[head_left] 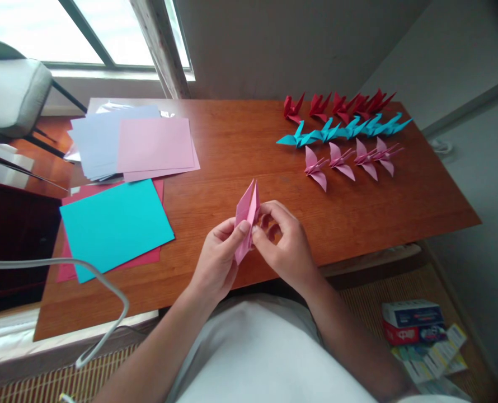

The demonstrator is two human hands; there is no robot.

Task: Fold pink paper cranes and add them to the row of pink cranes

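Both of my hands hold a partly folded pink paper piece [247, 215] upright above the near edge of the wooden table [240, 145]. My left hand [216, 258] pinches its lower left side with thumb and fingers. On its right side my right hand [283, 243] pinches it, fingers curled. Finished paper cranes lie at the far right in three rows: red cranes [337, 104], turquoise cranes [341, 131] and pink cranes [352, 158].
Flat paper sheets lie on the table's left: a turquoise sheet [114, 226] over red ones, and pink [154, 146] and pale blue sheets [93, 143] behind. A grey chair [9, 92] stands by the window. A white cable [102, 291] loops at left. Boxes [417, 324] lie on the floor.
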